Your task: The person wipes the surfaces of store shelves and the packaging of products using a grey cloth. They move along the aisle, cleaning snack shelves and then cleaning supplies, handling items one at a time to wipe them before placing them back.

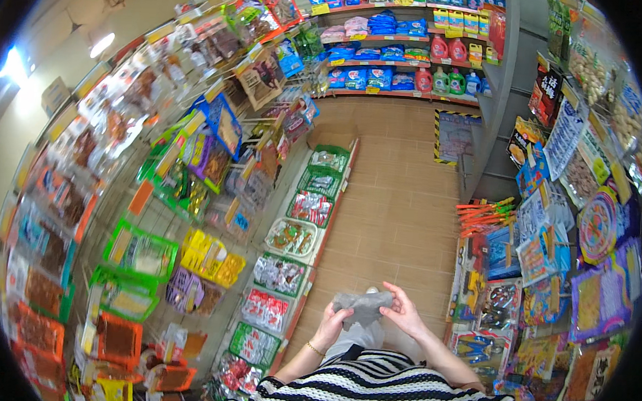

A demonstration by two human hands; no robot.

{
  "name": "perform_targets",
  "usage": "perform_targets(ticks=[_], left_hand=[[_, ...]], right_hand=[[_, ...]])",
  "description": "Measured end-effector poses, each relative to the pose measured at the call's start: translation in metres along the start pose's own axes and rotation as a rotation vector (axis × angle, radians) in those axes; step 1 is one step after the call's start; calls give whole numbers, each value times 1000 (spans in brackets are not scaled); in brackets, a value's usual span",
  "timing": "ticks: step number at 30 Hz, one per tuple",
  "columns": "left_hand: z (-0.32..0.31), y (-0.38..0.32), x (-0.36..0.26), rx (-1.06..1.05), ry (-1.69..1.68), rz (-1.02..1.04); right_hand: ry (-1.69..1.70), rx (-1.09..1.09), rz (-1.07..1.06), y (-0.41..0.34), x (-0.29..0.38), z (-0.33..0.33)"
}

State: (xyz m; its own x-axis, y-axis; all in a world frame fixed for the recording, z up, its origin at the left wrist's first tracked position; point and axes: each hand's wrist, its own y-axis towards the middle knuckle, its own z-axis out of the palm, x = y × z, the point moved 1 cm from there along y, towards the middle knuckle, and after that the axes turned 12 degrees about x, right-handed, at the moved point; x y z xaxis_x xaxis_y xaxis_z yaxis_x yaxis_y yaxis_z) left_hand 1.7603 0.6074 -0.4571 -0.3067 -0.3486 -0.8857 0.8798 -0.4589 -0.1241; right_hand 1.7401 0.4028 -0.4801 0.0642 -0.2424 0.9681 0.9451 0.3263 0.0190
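Observation:
A crumpled grey cloth (pixel 363 308) is stretched between my two hands in front of my waist, above the tiled floor. My left hand (pixel 335 321) grips its left end with the thumb on top. At the cloth's right end, my right hand (pixel 404 311) pinches it between thumb and fingers. The lower edge of the cloth hangs loosely over my light trousers (pixel 356 340). The nearest goods to my left hand are the low baskets of packaged snacks (pixel 265 309) along the left shelf.
Hanging snack packets (pixel 213 257) line the left rack. Toy packs (pixel 496 305) and bagged foods (pixel 593 300) hang at the right. A wood-look tiled aisle (pixel 387 204) runs to shelves of detergent (pixel 378 77). A grey metal shelf post (pixel 498 95) and a striped-edged floor panel (pixel 457 137) stand right of the aisle.

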Motion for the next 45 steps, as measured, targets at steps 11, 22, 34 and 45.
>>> perform_targets(ticks=[11,22,34,45], left_hand=[[-19,328,-85,364,335,44],[5,632,-88,149,601,227],[26,912,-172,125,-33,47],[-19,1213,-240,328,-302,-60]], right_hand=[[-898,-306,-73,229,109,-163],[-496,-14,-11,392,138,-399],[520,78,131,637,189,-586],[663,-404,-99,887,219,-710]])
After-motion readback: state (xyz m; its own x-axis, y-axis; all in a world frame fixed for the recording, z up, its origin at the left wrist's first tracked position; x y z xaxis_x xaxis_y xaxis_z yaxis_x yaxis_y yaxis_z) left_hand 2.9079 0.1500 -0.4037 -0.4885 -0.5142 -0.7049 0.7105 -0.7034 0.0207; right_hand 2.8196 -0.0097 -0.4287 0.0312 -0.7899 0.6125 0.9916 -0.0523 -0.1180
